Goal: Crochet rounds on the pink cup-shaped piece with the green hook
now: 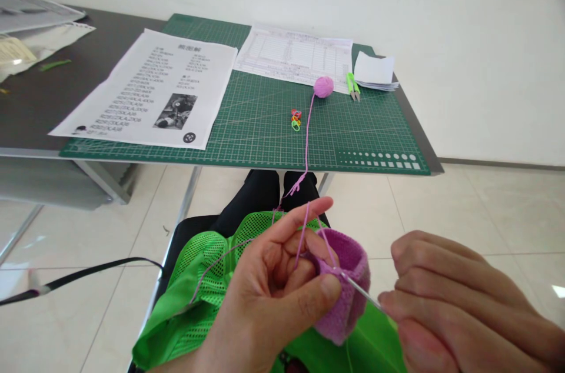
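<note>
My left hand [286, 279] pinches the rim of a pink crochet piece [348, 249], a hollow cup shape with its opening upward. Pink yarn runs over the raised index finger of that hand. My right hand [459, 302] is closed round a thin silver crochet hook [364, 293], whose tip meets the rim by my left thumb. From the lap, a strand of yarn [307, 137] leads up over the table edge to a small pink yarn ball [323, 87] on the green cutting mat.
On the cutting mat [265, 120] lie colourful stitch markers [295, 120], green-handled thread snips [352, 87], a printed pattern sheet [132, 85], a form [295, 55] and a stack of white paper [374, 70]. More papers [35, 14] lie far left. A green garment [198, 279] covers my lap.
</note>
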A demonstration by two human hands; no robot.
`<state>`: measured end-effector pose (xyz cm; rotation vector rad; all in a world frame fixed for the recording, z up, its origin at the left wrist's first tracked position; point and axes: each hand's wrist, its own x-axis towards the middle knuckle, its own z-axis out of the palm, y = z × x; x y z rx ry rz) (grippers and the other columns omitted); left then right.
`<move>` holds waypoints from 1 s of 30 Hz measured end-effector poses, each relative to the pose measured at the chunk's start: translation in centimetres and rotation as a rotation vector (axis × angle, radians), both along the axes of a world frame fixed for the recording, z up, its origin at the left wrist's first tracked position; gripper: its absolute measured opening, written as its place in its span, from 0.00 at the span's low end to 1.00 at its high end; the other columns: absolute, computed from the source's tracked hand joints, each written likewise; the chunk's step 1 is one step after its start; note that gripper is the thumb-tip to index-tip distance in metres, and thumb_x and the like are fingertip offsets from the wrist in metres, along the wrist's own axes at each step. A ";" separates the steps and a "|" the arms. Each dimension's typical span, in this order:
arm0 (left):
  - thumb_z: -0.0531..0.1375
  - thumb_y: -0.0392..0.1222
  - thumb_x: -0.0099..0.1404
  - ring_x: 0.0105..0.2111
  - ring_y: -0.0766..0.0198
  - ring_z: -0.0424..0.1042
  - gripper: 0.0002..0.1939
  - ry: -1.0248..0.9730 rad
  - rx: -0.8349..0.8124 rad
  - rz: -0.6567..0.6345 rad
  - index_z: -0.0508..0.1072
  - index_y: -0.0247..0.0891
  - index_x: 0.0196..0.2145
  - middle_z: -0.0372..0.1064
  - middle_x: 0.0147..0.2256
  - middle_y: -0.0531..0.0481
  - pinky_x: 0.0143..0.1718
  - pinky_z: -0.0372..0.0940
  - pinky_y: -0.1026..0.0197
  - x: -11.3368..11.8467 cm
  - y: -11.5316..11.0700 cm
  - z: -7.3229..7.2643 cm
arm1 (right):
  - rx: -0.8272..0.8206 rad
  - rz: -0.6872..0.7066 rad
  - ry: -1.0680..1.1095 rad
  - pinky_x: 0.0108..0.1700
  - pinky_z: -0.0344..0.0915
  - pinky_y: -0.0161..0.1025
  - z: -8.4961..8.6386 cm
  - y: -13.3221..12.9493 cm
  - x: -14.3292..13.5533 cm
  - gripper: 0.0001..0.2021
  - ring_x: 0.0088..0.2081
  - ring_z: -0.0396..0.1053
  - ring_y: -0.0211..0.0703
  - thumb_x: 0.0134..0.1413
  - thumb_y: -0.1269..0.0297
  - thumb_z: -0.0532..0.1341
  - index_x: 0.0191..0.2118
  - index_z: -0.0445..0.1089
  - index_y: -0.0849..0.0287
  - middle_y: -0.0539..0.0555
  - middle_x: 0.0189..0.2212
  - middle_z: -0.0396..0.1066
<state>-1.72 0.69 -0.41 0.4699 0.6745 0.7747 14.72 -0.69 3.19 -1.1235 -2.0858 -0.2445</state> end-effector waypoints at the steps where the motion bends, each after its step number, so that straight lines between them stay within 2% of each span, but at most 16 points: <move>1: 0.71 0.36 0.60 0.20 0.77 0.43 0.27 0.004 -0.002 -0.002 0.75 0.51 0.56 0.59 0.24 0.60 0.22 0.41 0.70 0.0 0.0 0.1 | -0.015 0.026 0.007 0.22 0.66 0.35 0.1 0.2 0.1 0.32 0.16 0.59 0.31 0.72 0.65 0.51 0.11 0.59 0.58 0.48 0.11 0.63; 4: 0.70 0.35 0.60 0.20 0.77 0.43 0.26 0.029 0.008 0.007 0.76 0.50 0.55 0.63 0.26 0.58 0.22 0.41 0.69 0.1 -0.1 0.3 | -0.047 0.055 -0.001 0.24 0.68 0.32 0.7 0.4 0.4 0.33 0.15 0.57 0.29 0.72 0.64 0.50 0.11 0.56 0.58 0.48 0.12 0.66; 7: 0.69 0.35 0.61 0.20 0.76 0.42 0.25 0.042 0.019 -0.001 0.77 0.51 0.55 0.56 0.22 0.60 0.22 0.40 0.68 0.1 -0.2 0.5 | -0.063 0.045 -0.006 0.25 0.69 0.32 1.6 0.4 0.5 0.33 0.14 0.58 0.29 0.73 0.66 0.47 0.12 0.58 0.57 0.47 0.12 0.67; 9: 0.70 0.35 0.60 0.20 0.75 0.42 0.25 0.049 0.010 -0.007 0.77 0.51 0.55 0.54 0.22 0.60 0.22 0.40 0.67 0.1 -0.2 0.5 | -0.117 0.060 -0.030 0.25 0.69 0.32 2.0 0.5 0.5 0.33 0.15 0.63 0.30 0.74 0.66 0.46 0.12 0.60 0.57 0.47 0.11 0.67; 13: 0.70 0.36 0.60 0.21 0.75 0.44 0.25 0.074 0.003 -0.014 0.77 0.50 0.55 0.62 0.28 0.56 0.24 0.41 0.65 -0.1 -0.3 0.5 | -0.162 0.097 -0.029 0.30 0.71 0.30 2.2 0.7 0.9 0.33 0.19 0.69 0.30 0.74 0.65 0.46 0.12 0.57 0.57 0.47 0.11 0.66; 19: 0.67 0.33 0.62 0.21 0.75 0.45 0.25 0.043 0.064 -0.063 0.76 0.53 0.55 0.66 0.30 0.55 0.23 0.40 0.65 0.0 -0.2 0.5 | -0.195 0.104 0.068 0.34 0.71 0.29 1.4 0.3 1.3 0.28 0.21 0.69 0.29 0.74 0.62 0.47 0.17 0.56 0.57 0.44 0.13 0.65; 24: 0.69 0.35 0.62 0.20 0.77 0.44 0.24 -0.020 0.067 -0.084 0.77 0.52 0.55 0.66 0.32 0.55 0.21 0.40 0.67 -0.2 0.0 0.6 | -0.182 0.085 0.156 0.28 0.68 0.32 0.4 0.2 0.7 0.26 0.18 0.62 0.29 0.74 0.61 0.46 0.20 0.57 0.57 0.44 0.13 0.62; 26: 0.70 0.37 0.61 0.21 0.76 0.46 0.25 -0.001 0.040 -0.096 0.76 0.52 0.55 0.66 0.32 0.54 0.21 0.41 0.67 -0.4 0.1 0.6 | -0.197 0.092 0.172 0.26 0.67 0.34 -0.2 0.2 0.7 0.22 0.20 0.61 0.31 0.73 0.60 0.50 0.23 0.60 0.57 0.44 0.14 0.63; 30: 0.72 0.41 0.59 0.27 0.70 0.58 0.28 0.056 -0.017 -0.133 0.75 0.49 0.57 0.66 0.32 0.51 0.23 0.45 0.67 -0.8 0.2 0.4 | -0.298 0.146 0.172 0.28 0.67 0.35 -1.0 0.4 1.0 0.16 0.25 0.65 0.33 0.71 0.60 0.54 0.30 0.65 0.59 0.47 0.21 0.67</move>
